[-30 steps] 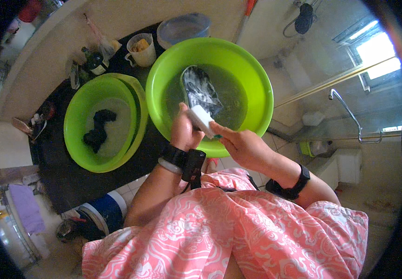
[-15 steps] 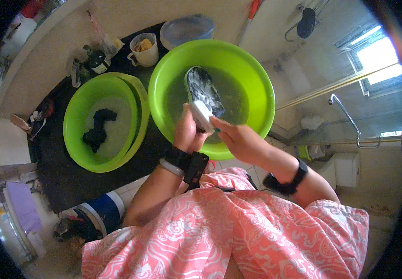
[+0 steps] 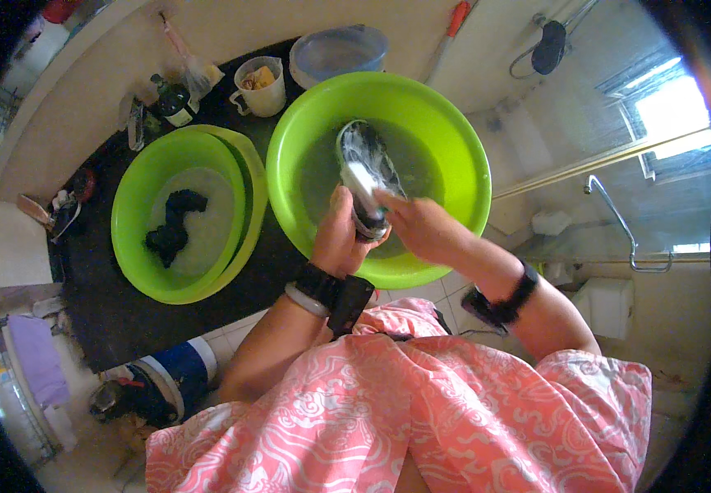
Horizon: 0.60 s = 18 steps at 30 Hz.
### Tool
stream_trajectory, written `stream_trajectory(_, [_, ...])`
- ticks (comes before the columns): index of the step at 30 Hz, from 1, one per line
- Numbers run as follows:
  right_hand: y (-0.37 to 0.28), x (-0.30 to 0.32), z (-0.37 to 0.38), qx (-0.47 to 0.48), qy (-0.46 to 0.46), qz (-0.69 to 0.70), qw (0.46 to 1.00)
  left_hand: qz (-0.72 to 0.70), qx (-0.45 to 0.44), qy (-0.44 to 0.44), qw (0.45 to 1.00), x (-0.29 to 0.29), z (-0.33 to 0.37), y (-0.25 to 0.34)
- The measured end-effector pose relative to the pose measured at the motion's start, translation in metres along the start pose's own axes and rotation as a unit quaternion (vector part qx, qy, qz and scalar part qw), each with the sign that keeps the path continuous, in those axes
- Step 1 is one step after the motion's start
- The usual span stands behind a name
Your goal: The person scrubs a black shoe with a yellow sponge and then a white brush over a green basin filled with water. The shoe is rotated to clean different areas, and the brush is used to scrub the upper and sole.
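A dark shoe [image 3: 368, 141] with a pale sole edge and white suds on it is held over the large green basin [image 3: 464, 164], which has cloudy water in it. My left hand [image 3: 340, 237] grips the shoe by its near end from below. In my right hand [image 3: 427, 232] is a white scrubbing brush [image 3: 358, 181], pressed against the shoe's upper. The brush hides part of the shoe, and its bristles are out of sight.
To the left, a smaller green basin [image 3: 129, 255] holds a black cloth item [image 3: 176, 226] in water, on a black counter [image 3: 96, 316]. Behind stand a dark bottle [image 3: 176, 103], a white jug [image 3: 266, 100] and a clear tub [image 3: 335, 53]. A glass partition is at the right.
The brush has moved down onto the shoe and now lies flatter along it. My right hand has shifted slightly right. More of the shoe's near end shows in my left hand.
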State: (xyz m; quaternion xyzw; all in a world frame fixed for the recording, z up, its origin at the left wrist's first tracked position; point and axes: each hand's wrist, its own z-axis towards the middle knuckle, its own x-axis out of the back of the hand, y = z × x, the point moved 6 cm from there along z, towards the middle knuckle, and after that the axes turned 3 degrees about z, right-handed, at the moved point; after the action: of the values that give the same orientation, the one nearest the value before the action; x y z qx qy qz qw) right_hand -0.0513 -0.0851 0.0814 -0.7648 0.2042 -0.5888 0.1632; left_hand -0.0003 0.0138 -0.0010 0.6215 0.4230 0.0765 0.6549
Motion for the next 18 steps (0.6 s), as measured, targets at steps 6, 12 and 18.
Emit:
stream_trajectory(6, [0.018, -0.007, 0.074, -0.006, 0.021, -0.005, 1.000, -0.018, -0.034, 0.014, 0.999, 0.001, 0.001, 0.006])
stream_trajectory(12, [-0.011, 0.003, -0.043, 0.011, -0.061, 0.040, 0.997, -0.212, 0.061, 0.024, 0.975, 0.005, 0.001, -0.006])
stream_trajectory(18, [-0.009, 0.012, 0.015, -0.102, -0.018, 0.000, 0.995, -0.233, 0.107, 0.027, 0.966, 0.002, 0.005, -0.016])
